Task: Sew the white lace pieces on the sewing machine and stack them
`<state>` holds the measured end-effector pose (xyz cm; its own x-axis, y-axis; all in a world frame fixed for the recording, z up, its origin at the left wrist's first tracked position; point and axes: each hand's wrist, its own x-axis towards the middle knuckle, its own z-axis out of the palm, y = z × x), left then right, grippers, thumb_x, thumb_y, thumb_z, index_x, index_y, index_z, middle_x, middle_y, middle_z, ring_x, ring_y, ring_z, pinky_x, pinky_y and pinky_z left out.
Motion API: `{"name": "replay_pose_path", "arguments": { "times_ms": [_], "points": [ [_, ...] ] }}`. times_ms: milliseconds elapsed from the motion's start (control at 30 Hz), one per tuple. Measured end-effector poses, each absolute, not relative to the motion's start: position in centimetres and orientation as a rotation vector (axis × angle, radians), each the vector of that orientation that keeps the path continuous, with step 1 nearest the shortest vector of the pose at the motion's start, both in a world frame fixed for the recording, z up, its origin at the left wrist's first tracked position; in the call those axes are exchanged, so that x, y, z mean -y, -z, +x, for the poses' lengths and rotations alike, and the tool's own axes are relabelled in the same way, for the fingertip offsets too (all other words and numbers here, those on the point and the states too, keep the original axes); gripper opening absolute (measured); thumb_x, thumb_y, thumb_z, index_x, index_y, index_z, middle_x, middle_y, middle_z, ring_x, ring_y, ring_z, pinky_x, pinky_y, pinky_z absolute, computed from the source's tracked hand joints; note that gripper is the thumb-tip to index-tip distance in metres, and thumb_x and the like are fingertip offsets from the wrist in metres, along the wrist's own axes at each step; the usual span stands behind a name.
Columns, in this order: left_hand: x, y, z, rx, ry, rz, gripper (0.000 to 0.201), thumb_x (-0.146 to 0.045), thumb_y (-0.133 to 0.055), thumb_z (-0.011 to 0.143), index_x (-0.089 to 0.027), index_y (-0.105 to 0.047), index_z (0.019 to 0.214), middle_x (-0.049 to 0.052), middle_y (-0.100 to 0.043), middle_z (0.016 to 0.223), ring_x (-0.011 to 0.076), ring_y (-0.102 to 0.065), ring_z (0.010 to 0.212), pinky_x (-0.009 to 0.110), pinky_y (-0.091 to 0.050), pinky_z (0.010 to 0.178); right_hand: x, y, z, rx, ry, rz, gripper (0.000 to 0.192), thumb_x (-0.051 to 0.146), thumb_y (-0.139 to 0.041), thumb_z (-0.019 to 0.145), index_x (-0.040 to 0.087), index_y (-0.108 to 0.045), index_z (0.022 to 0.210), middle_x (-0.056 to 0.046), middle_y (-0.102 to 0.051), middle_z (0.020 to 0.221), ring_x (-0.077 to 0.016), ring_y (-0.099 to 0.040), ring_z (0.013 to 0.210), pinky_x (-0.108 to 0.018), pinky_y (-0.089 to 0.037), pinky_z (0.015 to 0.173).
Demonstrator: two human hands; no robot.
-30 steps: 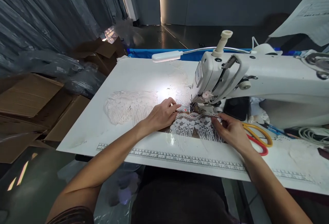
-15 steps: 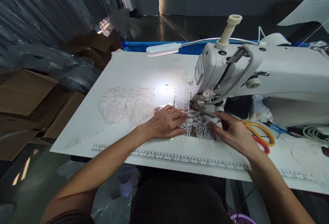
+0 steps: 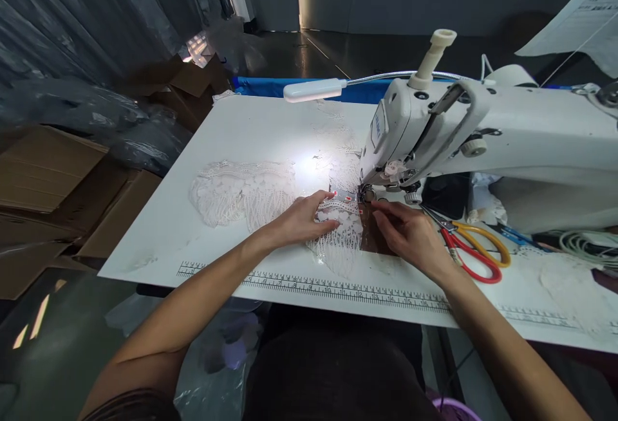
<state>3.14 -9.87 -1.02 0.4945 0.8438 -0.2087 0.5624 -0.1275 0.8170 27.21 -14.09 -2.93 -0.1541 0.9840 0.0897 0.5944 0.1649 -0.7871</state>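
Note:
A white sewing machine (image 3: 483, 144) stands on a white table (image 3: 251, 131) with a printed ruler along its front edge. White lace trim (image 3: 241, 192) lies spread out to the left and runs under the needle. My left hand (image 3: 302, 218) presses flat on the lace just left of the presser foot. My right hand (image 3: 410, 234) rests on the brown piece (image 3: 371, 234) under the lace, fingertips pointing at the needle. Neither hand lifts the fabric.
Red and yellow scissors (image 3: 470, 247) lie to the right of my right hand. A gooseneck lamp (image 3: 313, 91) lights the needle area. Cardboard boxes (image 3: 53, 176) and plastic bags sit left of the table. Cables (image 3: 584, 241) and more lace lie at the right.
The lace has shifted left through the machine, baring the brown piece. My left hand moved a little left, my right hand moved in towards the needle.

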Motion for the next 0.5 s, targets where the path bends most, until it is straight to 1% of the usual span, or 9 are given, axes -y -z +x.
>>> {"name": "replay_pose_path", "arguments": {
  "times_ms": [33, 100, 167, 267, 367, 500],
  "points": [
    [9.9, 1.0, 3.2, -1.189, -0.362, 1.823, 0.063, -0.047, -0.065, 0.087, -0.016, -0.047, 0.139, 0.007, -0.069, 0.09, 0.0217, -0.066, 0.077, 0.033, -0.049, 0.066, 14.1, 3.3, 27.6, 1.92, -0.66, -1.482, 0.035, 0.037, -0.049, 0.096, 0.019, -0.068, 0.118, -0.01, -0.07, 0.097, -0.0236, -0.067, 0.088, -0.04, -0.055, 0.079],
    [10.0, 0.9, 3.3, -1.201, -0.342, 1.824, 0.063, -0.045, -0.064, 0.088, -0.015, -0.046, 0.14, 0.004, -0.068, 0.081, 0.0189, -0.062, 0.065, 0.029, -0.045, 0.056, 14.2, 4.2, 27.9, 2.105, -0.457, -1.388, 0.035, 0.031, -0.046, 0.097, 0.02, -0.066, 0.123, -0.012, -0.066, 0.104, -0.0259, -0.065, 0.094, -0.043, -0.055, 0.082],
    [10.1, 0.9, 3.5, -1.202, -0.358, 1.821, 0.06, -0.043, -0.064, 0.088, -0.015, -0.047, 0.138, 0.004, -0.068, 0.081, 0.0174, -0.061, 0.063, 0.028, -0.043, 0.054, 14.3, 4.9, 27.8, 2.259, -0.287, -1.319, 0.037, 0.029, -0.045, 0.097, 0.02, -0.064, 0.128, -0.015, -0.062, 0.108, -0.0292, -0.06, 0.099, -0.047, -0.055, 0.083],
    [10.0, 1.0, 3.5, -1.242, -0.41, 1.827, 0.058, -0.042, -0.064, 0.088, -0.016, -0.048, 0.137, 0.004, -0.068, 0.085, 0.0165, -0.06, 0.065, 0.028, -0.044, 0.056, 14.0, 5.5, 27.4, 2.375, -0.112, -1.298, 0.039, 0.028, -0.043, 0.098, 0.017, -0.063, 0.129, -0.018, -0.059, 0.106, -0.031, -0.057, 0.098, -0.049, -0.055, 0.082],
    [9.8, 1.1, 3.3, -1.321, -0.429, 1.867, 0.065, -0.047, -0.068, 0.085, -0.016, -0.047, 0.138, 0.003, -0.064, 0.081, 0.0169, -0.058, 0.067, 0.027, -0.043, 0.057, 13.5, 5.6, 27.5, 2.381, -0.133, -1.286, 0.039, 0.028, -0.042, 0.098, 0.018, -0.062, 0.13, -0.016, -0.058, 0.105, -0.0296, -0.057, 0.096, -0.049, -0.055, 0.084],
    [9.3, 1.0, 3.0, -1.332, -0.386, 1.855, 0.07, -0.047, -0.072, 0.081, -0.017, -0.047, 0.14, 0.0, -0.058, 0.076, 0.0165, -0.056, 0.067, 0.027, -0.041, 0.058, 12.7, 5.6, 28.4, 2.309, -0.335, -1.269, 0.04, 0.032, -0.047, 0.097, 0.023, -0.06, 0.133, -0.014, -0.06, 0.105, -0.0277, -0.06, 0.097, -0.048, -0.055, 0.087]
  ]
}}
